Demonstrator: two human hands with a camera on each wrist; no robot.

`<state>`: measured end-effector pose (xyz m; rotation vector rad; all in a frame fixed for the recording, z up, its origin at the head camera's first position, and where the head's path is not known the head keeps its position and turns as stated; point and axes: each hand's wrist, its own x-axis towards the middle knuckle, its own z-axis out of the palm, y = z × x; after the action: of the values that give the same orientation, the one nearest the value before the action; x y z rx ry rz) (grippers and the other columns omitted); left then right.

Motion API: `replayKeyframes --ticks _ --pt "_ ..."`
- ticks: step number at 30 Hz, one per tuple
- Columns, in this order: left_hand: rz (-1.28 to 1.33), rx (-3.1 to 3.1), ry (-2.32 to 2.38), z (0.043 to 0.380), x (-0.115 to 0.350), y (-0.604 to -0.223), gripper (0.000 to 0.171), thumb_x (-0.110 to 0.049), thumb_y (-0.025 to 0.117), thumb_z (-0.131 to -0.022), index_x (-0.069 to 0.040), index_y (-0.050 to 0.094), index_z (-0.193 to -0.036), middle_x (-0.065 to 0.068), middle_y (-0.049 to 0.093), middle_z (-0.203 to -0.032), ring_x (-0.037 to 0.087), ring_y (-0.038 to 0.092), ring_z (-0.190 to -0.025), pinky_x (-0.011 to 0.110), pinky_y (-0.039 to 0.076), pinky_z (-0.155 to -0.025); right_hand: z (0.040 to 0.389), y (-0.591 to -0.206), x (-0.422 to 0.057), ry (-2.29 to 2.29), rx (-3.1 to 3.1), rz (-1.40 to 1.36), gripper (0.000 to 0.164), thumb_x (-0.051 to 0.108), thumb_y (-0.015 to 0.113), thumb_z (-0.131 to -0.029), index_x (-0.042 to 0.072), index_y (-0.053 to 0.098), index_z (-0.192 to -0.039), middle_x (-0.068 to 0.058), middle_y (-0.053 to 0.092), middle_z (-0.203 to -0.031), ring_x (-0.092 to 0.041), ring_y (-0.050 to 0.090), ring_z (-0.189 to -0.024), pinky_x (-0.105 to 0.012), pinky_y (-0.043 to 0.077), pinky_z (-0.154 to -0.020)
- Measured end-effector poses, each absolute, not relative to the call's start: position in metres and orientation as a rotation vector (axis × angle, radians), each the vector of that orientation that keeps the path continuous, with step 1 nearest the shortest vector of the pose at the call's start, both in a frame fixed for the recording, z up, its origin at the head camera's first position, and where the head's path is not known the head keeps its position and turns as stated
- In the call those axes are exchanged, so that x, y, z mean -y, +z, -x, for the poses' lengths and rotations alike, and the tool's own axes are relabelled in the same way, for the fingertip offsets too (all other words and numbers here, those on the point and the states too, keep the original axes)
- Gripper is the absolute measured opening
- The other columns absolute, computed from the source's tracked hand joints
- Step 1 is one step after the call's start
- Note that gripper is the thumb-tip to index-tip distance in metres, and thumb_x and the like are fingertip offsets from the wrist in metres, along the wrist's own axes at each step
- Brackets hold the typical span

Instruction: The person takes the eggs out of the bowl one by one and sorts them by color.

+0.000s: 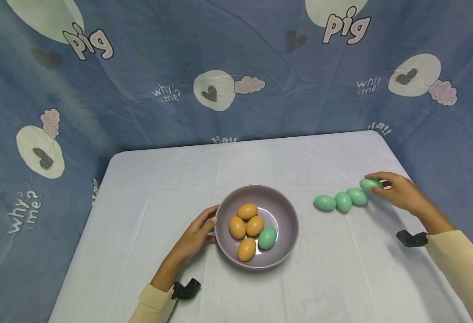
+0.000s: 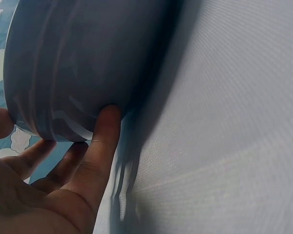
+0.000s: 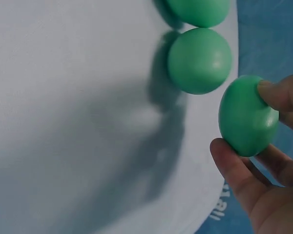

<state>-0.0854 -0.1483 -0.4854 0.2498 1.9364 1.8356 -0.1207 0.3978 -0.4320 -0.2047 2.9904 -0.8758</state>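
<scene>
My left hand (image 1: 199, 229) rests against the left side of a mauve bowl (image 1: 286, 211). In the left wrist view, its spread fingers (image 2: 100, 151) touch the outer wall of the bowl (image 2: 83, 58), one fingertip low near the base. Inside lie several orange eggs (image 1: 246, 249) and one green egg (image 1: 267, 237). At the right, my right hand (image 1: 398, 190) pinches another green egg (image 3: 249, 117) between thumb and fingers. Just left of it, three green eggs (image 1: 343, 202) form a row on the cloth.
A white cloth (image 1: 325, 273) covers the table, its far edge near a blue printed curtain (image 1: 236, 54). Black devices sit at both wrists, one by the left cuff (image 1: 186, 289) and one by the right cuff (image 1: 412, 238).
</scene>
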Motion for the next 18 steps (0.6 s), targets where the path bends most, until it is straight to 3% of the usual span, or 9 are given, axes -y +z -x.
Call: replayKeyframes --ticks 6,11,18 --pt "-0.237 -1.937 1.817 0.085 0.148 -0.479 0.043 -0.031 0.041 -0.1 -0.023 0.035 -0.142 0.003 0.033 -0.148 0.031 0.045 -0.123 0.038 0.054 -0.083 0.123 -0.443 -0.398 -0.841 -2.944 0.145 0.039 0.029 0.062 -0.09 0.008 0.058 -0.123 -0.023 0.057 -0.121 -0.042 0.057 -0.1 -0.039 0.048 -0.07" --pt "-0.245 -1.934 1.803 0.08 0.145 -0.462 0.043 -0.025 0.039 -0.101 -0.017 0.032 -0.143 0.006 0.031 -0.148 0.031 0.045 -0.123 0.04 0.054 -0.084 0.124 -0.447 -0.397 -0.832 -2.92 0.099 0.042 0.033 0.061 -0.09 0.009 0.057 -0.124 -0.022 0.056 -0.123 -0.042 0.055 -0.103 -0.044 0.048 -0.072" --pt "-0.236 -1.932 1.803 0.08 0.145 -0.461 0.043 -0.027 0.039 -0.101 -0.019 0.033 -0.143 0.005 0.031 -0.148 0.031 0.046 -0.122 0.039 0.054 -0.084 0.124 -0.456 -0.396 -0.85 -2.872 0.062 0.045 0.035 0.061 -0.09 0.008 0.056 -0.126 -0.022 0.056 -0.124 -0.041 0.054 -0.105 -0.048 0.046 -0.077"
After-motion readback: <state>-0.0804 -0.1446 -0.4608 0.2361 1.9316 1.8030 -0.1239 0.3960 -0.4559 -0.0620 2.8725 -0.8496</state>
